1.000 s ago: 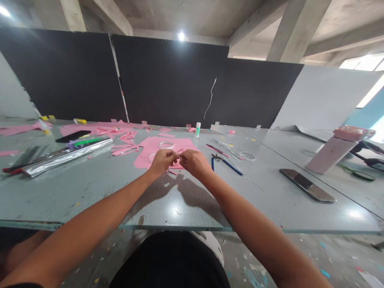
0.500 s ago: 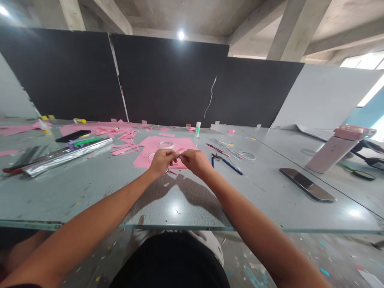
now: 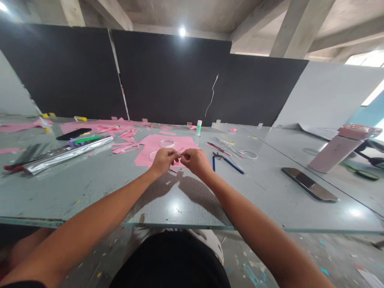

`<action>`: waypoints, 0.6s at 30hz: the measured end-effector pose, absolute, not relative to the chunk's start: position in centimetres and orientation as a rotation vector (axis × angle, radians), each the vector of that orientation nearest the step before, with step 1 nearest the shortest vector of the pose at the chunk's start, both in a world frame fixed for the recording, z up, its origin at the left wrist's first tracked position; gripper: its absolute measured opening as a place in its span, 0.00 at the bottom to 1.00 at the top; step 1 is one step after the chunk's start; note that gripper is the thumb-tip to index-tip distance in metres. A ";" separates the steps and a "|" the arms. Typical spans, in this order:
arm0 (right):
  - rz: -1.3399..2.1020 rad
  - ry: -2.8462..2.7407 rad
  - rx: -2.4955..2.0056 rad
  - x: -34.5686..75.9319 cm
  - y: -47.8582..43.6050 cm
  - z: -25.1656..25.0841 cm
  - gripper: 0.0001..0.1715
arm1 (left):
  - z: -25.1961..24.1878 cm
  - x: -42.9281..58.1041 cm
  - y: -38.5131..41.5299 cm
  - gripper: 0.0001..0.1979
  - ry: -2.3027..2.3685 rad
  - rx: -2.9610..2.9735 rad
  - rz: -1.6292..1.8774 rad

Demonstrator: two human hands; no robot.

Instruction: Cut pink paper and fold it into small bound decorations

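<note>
Currently left hand [image 3: 164,161] and right hand [image 3: 193,159] have fingertip grips pinched closed on what looks like a small thin pink paper piece [image 3: 180,153] over the flat pink paper sheet [image 3: 186,141], likely light, soft, tearable; best held by its ends.

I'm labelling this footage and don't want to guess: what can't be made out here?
Head view: the small piece between the left hand and right hand is tiny and partly covered by them.
Head view: the nearer white ring is partly hidden by the left hand.
Head view: the black item beside the pink bottle is cut off by the right edge.
</note>
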State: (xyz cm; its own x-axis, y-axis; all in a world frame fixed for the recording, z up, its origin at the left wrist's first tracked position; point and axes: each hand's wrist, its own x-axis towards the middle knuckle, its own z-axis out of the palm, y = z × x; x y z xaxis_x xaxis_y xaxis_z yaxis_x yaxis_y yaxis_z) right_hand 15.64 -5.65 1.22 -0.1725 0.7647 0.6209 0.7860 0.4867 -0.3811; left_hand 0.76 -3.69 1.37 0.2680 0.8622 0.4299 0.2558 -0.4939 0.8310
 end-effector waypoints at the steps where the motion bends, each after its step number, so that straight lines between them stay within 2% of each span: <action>1: 0.033 -1.899 -1.283 15.7 -5.7 1.2 0.08 | 1.4 0.7 -3.7 0.15 1.012 1.915 1.222; 11: 0.771 -1.442 -1.000 16.0 -4.7 1.1 0.07 | 2.1 0.7 -3.4 0.12 0.849 1.850 1.269; 14: 0.714 -1.339 -1.015 16.6 -4.7 1.8 0.05 | 1.9 0.7 -3.1 0.12 0.798 1.788 1.312; 18: 0.263 -1.435 -1.317 18.9 -4.4 2.3 0.09 | 1.5 0.7 -2.8 0.11 0.772 1.749 1.327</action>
State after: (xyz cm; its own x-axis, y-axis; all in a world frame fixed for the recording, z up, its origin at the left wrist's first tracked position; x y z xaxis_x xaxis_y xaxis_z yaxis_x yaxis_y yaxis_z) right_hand 18.89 -4.42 2.31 0.2368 0.8009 0.5499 0.5535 0.3539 -0.7539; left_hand 0.69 -2.82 1.55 0.2663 0.8351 0.4813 0.0063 -0.5008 0.8655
